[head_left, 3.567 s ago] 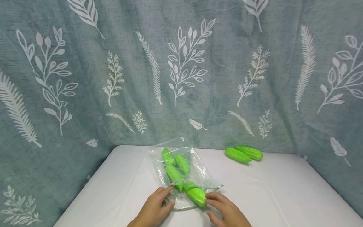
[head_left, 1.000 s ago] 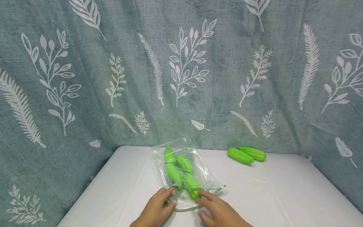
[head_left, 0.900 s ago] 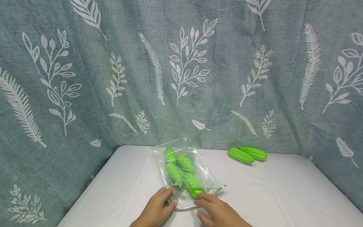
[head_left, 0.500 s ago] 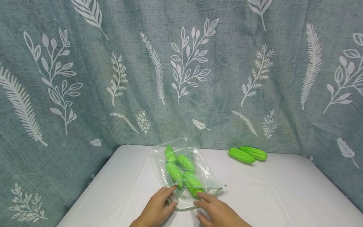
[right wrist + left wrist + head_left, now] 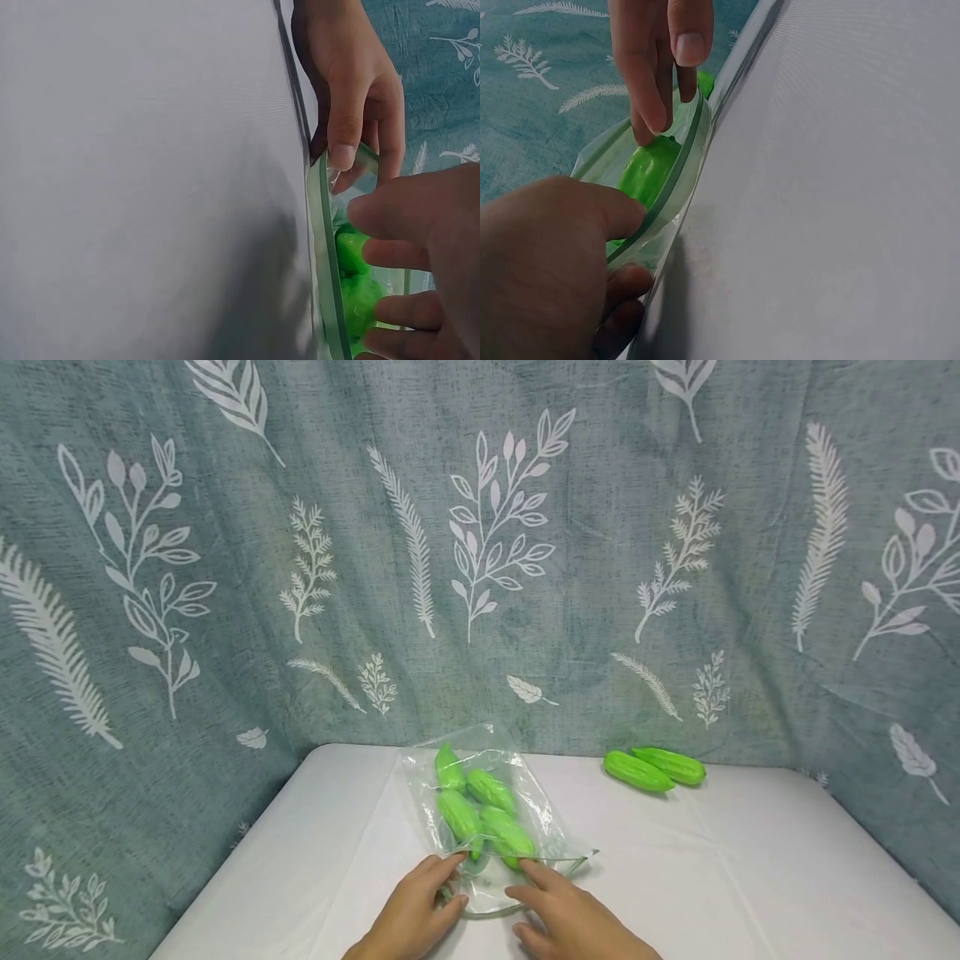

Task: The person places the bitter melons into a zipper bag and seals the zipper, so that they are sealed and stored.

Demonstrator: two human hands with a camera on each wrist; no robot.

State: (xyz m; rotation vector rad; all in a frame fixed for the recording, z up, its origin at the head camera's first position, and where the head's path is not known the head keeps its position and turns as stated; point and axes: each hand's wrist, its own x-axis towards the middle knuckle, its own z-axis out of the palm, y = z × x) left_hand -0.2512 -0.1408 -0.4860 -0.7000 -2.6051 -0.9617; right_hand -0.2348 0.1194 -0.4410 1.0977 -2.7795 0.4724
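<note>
A clear zip bag lies on the white table with its mouth facing me. Several bright green, ridged gourds, perhaps bitter melons, are inside it. My left hand pinches the left side of the bag's mouth, thumb over the lip and fingers underneath, as the left wrist view shows. Extended fingers of my right hand reach in at the mouth, their tips at the near end of the closest gourd. That gourd's rounded end appears just inside the green zip strip in the left wrist view.
Two more green gourds, one in front and one behind, lie side by side at the table's back right. A blue-green curtain with white leaf prints hangs behind and at both sides of the white table.
The closest gourd has slid away from me, from the bag's mouth deeper in beside the others. My right hand has followed it forward and left; my left hand keeps its pinch.
</note>
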